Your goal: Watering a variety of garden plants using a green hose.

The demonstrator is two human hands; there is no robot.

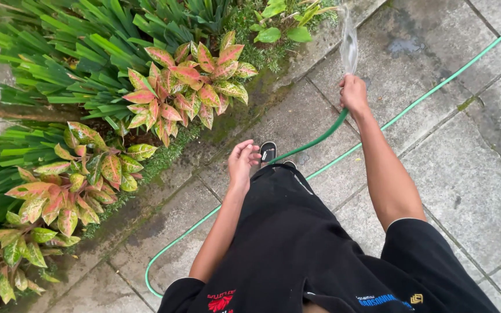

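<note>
green hose across grey paving slabs, pink-and-green speckled leaves left of hose, black shorts, black sandal

We see a smooth, glossy green hose at twelve o'clock, matt black cloth shorts, and rough grey stone paving.

The ground was paved with large square grey concrete slabs, worn and stained, with darker damp patches and thin lines of moss in the joints between them. Along the left ran a garden bed, its edge cutting diagonally from the lower left toward the top. Low plants with pink-and-green mottled leaves grew in clusters just beside the paving, and behind them stood dense long, strap-shaped dark green leaves. A small broad-leaved light green plant sat near the top. Daylight was soft and even, without hard shadows.
</note>
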